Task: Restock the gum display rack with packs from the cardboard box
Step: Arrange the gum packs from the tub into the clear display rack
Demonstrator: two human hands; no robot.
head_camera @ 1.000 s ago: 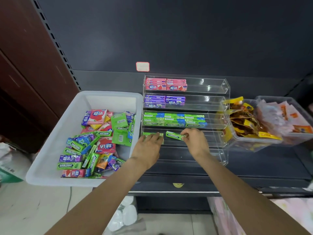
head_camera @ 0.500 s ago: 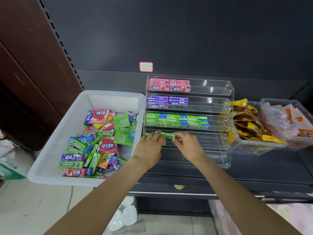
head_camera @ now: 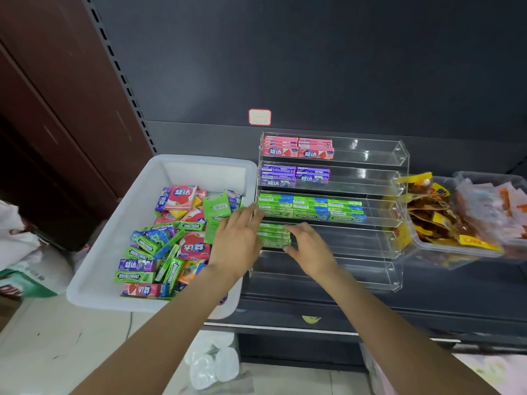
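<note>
A clear acrylic gum rack [head_camera: 370, 246] stands on the dark shelf. Its top tier holds pink packs [head_camera: 298, 148], the second purple packs [head_camera: 295, 176], the third green Doublemint packs [head_camera: 310, 208]. A small stack of green packs [head_camera: 272, 236] lies at the left end of the fourth tier. My right hand [head_camera: 309, 249] clasps that stack's right end between fingers and thumb. My left hand [head_camera: 236, 243] hovers at the rack's left edge, fingers spread, holding nothing. To the left, a white plastic bin [head_camera: 159, 178] holds several loose gum packs [head_camera: 171, 246].
Two clear tubs of snack sachets [head_camera: 445, 223] press against the rack's right side. The rack's bottom tier [head_camera: 328, 276] has nothing in it. A dark back panel with a price tag [head_camera: 259, 117] rises behind. Bags lie on the floor at left [head_camera: 17, 252].
My right hand slid a green pack leftward along the fourth tier to the stack at its left end. My left hand let go of the packs and spread open.
</note>
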